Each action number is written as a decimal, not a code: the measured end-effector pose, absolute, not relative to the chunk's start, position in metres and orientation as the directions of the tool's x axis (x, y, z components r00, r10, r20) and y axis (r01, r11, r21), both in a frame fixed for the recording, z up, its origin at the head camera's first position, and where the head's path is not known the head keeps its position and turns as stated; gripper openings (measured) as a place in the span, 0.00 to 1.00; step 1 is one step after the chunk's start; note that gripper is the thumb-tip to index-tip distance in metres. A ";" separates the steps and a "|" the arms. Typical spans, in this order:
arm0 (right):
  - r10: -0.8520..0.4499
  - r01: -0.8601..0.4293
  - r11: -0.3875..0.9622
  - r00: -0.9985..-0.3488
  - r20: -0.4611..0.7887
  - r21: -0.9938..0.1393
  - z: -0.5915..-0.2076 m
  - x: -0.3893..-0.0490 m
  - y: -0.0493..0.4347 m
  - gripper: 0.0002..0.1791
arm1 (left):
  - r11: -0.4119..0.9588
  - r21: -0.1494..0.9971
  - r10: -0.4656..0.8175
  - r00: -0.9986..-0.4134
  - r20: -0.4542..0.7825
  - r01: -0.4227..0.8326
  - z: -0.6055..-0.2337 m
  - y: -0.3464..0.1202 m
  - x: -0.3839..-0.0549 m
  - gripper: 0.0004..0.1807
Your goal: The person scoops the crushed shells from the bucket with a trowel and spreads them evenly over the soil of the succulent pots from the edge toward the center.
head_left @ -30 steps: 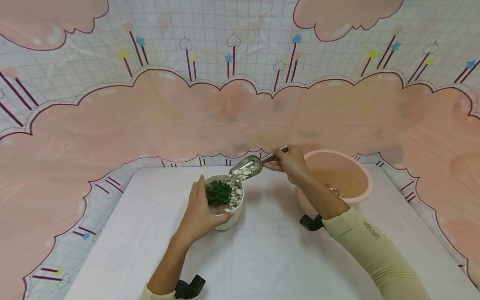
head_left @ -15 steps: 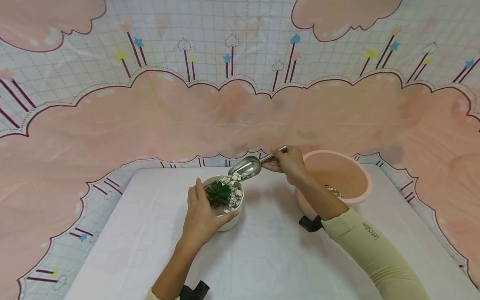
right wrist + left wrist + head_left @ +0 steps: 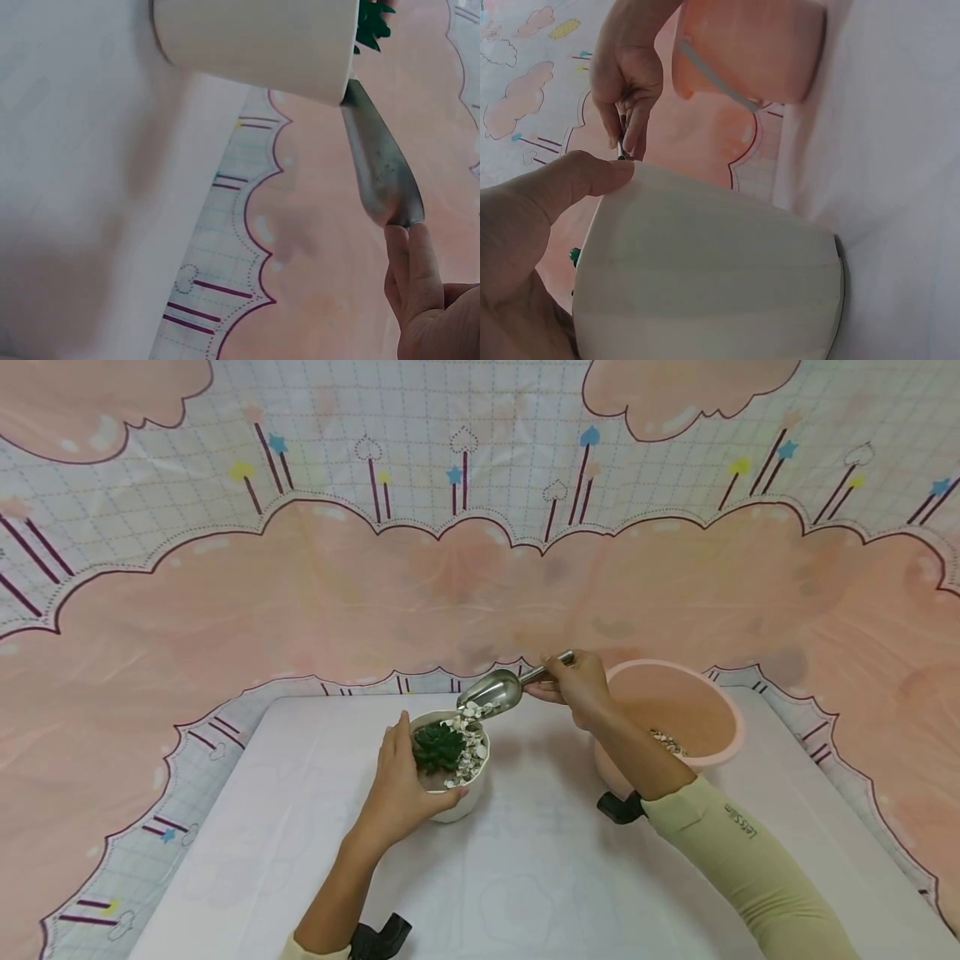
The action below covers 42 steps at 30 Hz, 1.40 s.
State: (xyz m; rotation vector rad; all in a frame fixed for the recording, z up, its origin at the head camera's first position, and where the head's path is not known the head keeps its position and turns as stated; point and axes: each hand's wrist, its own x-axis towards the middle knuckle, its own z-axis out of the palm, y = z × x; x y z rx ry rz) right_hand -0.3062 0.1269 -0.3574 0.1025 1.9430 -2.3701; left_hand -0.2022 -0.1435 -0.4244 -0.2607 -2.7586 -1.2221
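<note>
A person's left hand [image 3: 397, 789] clasps a white pot [image 3: 453, 811] on the table [image 3: 540, 852], its grip spread around the rim, a succulent [image 3: 438, 747] inside. White pebbles [image 3: 468, 766] lie right of it, evidently being poured from a metal scoop [image 3: 497, 690] pinched in the snug grip of the right hand [image 3: 583, 687]; emptying it likely needs more tilt. A pink bucket [image 3: 675, 693] stands rightmost.

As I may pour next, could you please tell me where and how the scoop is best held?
Probably by the scoop's slim handle, from the right, where the right hand grips it: the handle slants up that way, while the wide bowl, with stones in its mouth, dips to the pot.
</note>
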 end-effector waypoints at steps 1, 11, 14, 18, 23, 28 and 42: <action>-0.016 0.098 -0.197 -0.995 -0.097 -0.975 -0.357 -0.306 0.127 0.12 | 0.664 0.722 0.112 -0.980 0.163 0.196 -0.424 -0.144 -0.202 0.73; -0.012 0.085 -0.185 -0.996 -0.085 -0.979 -0.358 -0.305 0.127 0.12 | 0.727 0.674 -0.006 -0.980 0.197 0.131 -0.419 -0.129 -0.192 0.79; -0.011 0.085 -0.185 -0.996 -0.085 -0.979 -0.358 -0.305 0.126 0.11 | 0.733 0.670 -0.022 -0.981 0.194 0.116 -0.421 -0.126 -0.192 0.79; -0.009 0.089 -0.190 -0.996 -0.089 -0.978 -0.358 -0.304 0.125 0.11 | 0.721 0.681 -0.008 -0.980 0.197 0.131 -0.424 -0.128 -0.194 0.77; -0.006 0.091 -0.193 -0.996 -0.091 -0.977 -0.359 -0.305 0.125 0.11 | 0.689 0.705 0.032 -0.980 0.197 0.165 -0.428 -0.134 -0.199 0.76; -0.003 0.081 -0.196 -0.997 -0.082 -0.977 -0.360 -0.306 0.125 0.12 | 0.653 0.734 0.069 -0.980 0.184 0.184 -0.429 -0.140 -0.203 0.76; 0.000 0.080 -0.190 -0.997 -0.081 -0.979 -0.361 -0.308 0.124 0.16 | 0.684 0.714 -0.002 -0.979 0.203 0.147 -0.426 -0.126 -0.198 0.75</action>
